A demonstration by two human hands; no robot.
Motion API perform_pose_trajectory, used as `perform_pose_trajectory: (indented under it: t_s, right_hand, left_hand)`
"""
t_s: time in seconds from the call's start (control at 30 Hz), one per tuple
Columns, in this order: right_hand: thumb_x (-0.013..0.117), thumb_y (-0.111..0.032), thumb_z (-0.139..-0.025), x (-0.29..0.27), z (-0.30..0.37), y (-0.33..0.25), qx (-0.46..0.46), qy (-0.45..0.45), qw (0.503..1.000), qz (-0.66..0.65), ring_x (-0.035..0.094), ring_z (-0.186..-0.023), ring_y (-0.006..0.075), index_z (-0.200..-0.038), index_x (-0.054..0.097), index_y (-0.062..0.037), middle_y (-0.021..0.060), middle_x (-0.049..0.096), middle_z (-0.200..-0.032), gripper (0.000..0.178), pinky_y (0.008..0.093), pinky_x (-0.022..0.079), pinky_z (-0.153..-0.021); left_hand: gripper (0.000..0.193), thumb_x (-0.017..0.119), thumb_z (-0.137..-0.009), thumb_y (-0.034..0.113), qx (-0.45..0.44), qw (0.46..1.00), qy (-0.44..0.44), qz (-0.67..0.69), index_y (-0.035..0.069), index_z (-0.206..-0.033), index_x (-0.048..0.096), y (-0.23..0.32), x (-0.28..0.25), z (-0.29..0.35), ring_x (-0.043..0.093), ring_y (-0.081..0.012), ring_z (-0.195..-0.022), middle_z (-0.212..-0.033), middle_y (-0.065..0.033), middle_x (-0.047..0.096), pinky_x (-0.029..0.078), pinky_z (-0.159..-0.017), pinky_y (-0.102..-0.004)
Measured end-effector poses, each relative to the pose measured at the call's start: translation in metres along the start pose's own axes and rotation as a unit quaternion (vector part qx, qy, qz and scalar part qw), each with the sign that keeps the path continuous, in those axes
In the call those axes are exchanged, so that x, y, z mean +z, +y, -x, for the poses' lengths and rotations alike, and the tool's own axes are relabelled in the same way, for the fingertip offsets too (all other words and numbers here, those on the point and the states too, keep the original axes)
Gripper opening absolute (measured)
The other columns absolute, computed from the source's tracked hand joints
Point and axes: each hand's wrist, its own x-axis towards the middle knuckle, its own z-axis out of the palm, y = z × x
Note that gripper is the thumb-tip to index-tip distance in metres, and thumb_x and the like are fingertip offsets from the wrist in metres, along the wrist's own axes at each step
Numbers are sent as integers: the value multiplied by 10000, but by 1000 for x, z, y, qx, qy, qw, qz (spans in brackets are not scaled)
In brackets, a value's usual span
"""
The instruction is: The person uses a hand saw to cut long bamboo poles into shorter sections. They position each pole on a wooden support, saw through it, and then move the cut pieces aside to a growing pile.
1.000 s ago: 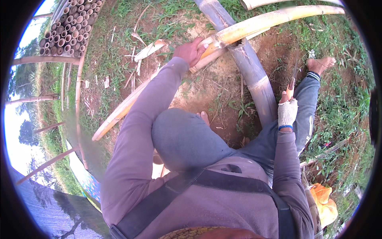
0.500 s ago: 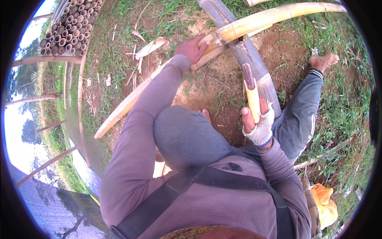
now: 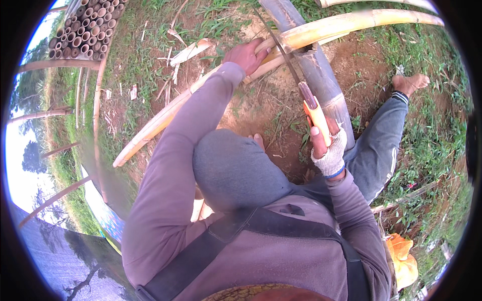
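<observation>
My left hand [image 3: 247, 58], bare, is closed over a long yellow bamboo pole [image 3: 361, 21] and presses it down. The pole lies across a thick grey bamboo log [image 3: 329, 83], with another yellow piece [image 3: 265, 68] just beneath it. In my right hand [image 3: 330, 149], which wears a white fingerless glove, is a handsaw [image 3: 317, 118] with a yellow-orange handle. Its thin dark blade slants up and left, crossing the pole between my left hand and the log. Whether its teeth are in a cut cannot be made out.
Stacked cut bamboo tubes [image 3: 83, 31] are at the far left behind a pole frame. Pale husk scraps [image 3: 191, 51] lie on the grass beyond my left arm. My bare foot [image 3: 410, 83] is stretched out on the right. An orange bag [image 3: 401, 261] sits at the lower right.
The saw has turned in my right hand, so its blade now shows as a dark strip across the pole. My left hand stays on the bamboo. The whole view has shifted slightly.
</observation>
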Motion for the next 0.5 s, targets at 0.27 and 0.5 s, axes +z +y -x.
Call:
perform_pose_trajectory:
  t_s: [0.27, 0.5]
  right_hand:
    - [705, -222, -998, 2, -7, 11, -1, -16, 1000, 3, 572, -652, 172, -1093, 700, 19, 84, 628, -751, 260, 362, 473, -633]
    - [707, -216, -1016, 18, -27, 12, -13, -15, 998, 56, 559, -609, 193, -1078, 695, -1, 92, 608, -738, 224, 369, 453, -584]
  left_hand:
    - [599, 474, -1072, 636, -5, 1000, 0, 3, 277, -1541, 572, 2, 0, 0, 696, -387, -1262, -1342, -147, 746, 534, -1103, -534]
    - [663, 445, -1064, 692, 7, 1000, 23, 4, 255, -1550, 560, -4, 12, -4, 717, -429, -1195, -1276, -198, 763, 553, -1047, -549]
